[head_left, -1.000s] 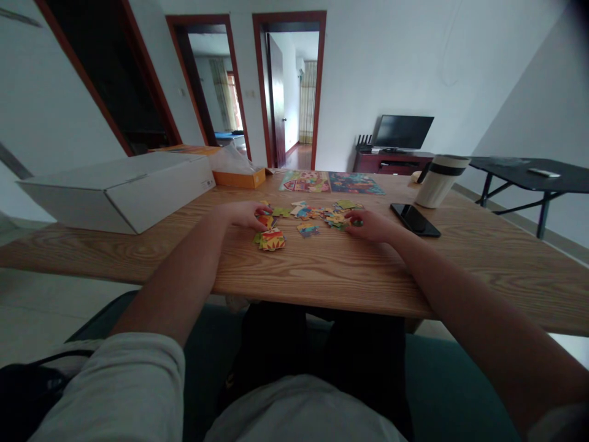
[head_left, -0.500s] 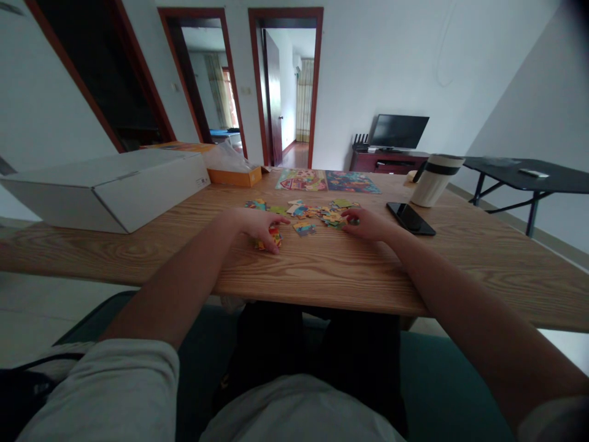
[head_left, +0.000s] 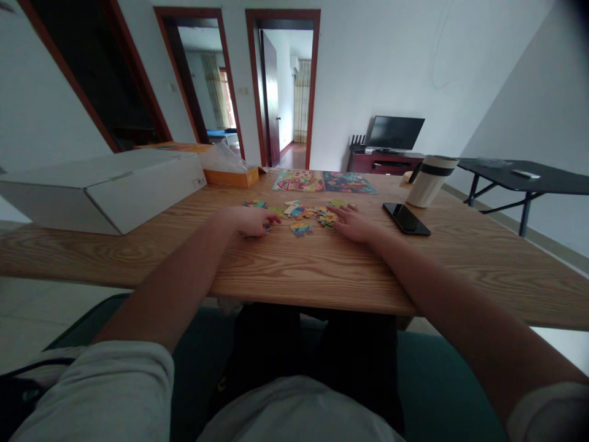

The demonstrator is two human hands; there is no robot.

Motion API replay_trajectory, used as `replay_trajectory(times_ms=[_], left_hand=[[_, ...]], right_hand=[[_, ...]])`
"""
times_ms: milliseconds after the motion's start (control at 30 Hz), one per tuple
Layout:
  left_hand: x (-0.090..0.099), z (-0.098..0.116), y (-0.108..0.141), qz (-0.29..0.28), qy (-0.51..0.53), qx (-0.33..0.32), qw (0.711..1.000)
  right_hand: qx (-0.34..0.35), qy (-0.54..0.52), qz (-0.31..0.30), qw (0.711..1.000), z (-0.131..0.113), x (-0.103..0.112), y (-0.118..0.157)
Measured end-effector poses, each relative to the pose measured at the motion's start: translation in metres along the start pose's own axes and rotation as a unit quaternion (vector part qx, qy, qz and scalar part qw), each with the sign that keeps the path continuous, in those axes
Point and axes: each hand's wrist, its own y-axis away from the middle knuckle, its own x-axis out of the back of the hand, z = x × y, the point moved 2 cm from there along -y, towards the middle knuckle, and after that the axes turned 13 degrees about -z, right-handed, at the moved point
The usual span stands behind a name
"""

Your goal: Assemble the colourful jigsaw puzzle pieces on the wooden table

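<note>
- The puzzle pieces (head_left: 301,211) lie on the wooden bench (head_left: 294,273), in a loose, overlapping spread between the two hands, mostly yellow, orange, green and blue.
- One separate piece (head_left: 301,229), blue and yellow, lies just on the near side of that spread, apart from both hands.
- A small group of pieces (head_left: 255,203), with blue and green on them, lies just beyond the left hand, at the left end of the spread.
- The left hand (head_left: 253,222) is palm down with its fingers bent; a bit of bluish puzzle piece shows at the fingertips, but whether it is gripped or merely covered I cannot tell.
- The right hand (head_left: 352,224) is released, its fingers extended and laid over the right edge of the spread.
- Beyond the pieces, two colourful picture panels (head_left: 301,180) lie flat side by side, the left one mainly red and green, the right one mainly blue.
- To the right of the right hand lies a dark phone (head_left: 406,219), with a cream mug (head_left: 427,187) banded in black upright behind it.
- On the left sits a long white box (head_left: 138,184); just beside its far end is an orange box (head_left: 234,178) with clear plastic (head_left: 225,158) in it.
- Farther off, a television (head_left: 396,132) stands on a dark red cabinet (head_left: 386,162), and a black folding table (head_left: 552,180) is at the right.
</note>
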Motion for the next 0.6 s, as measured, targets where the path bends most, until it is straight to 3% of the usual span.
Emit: replay_trajectory(times_ms=[100, 167, 300, 433, 600], left_hand=[[-0.003, 0.020, -0.010, 0.033, -0.018, -0.004, 0.999], [-0.007, 0.036, -0.020, 0.088, -0.038, -0.008, 0.995], [-0.020, 0.059, -0.040, 0.148, -0.065, -0.027, 0.986], [-0.024, 0.057, -0.046, 0.143, -0.043, -0.045, 0.988], [-0.021, 0.042, -0.042, 0.110, 0.033, -0.090, 0.989]], right_hand=[[-0.018, -0.002, -0.033, 0.999, -0.003, -0.005, -0.006], [-0.014, -0.003, -0.047, 0.999, -0.004, -0.005, -0.005], [0.021, -0.004, -0.038, 0.999, -0.007, 0.001, 0.003], [0.060, -0.013, -0.028, 0.998, -0.011, 0.007, 0.010], [0.062, -0.029, -0.020, 0.997, -0.014, 0.009, 0.012]])
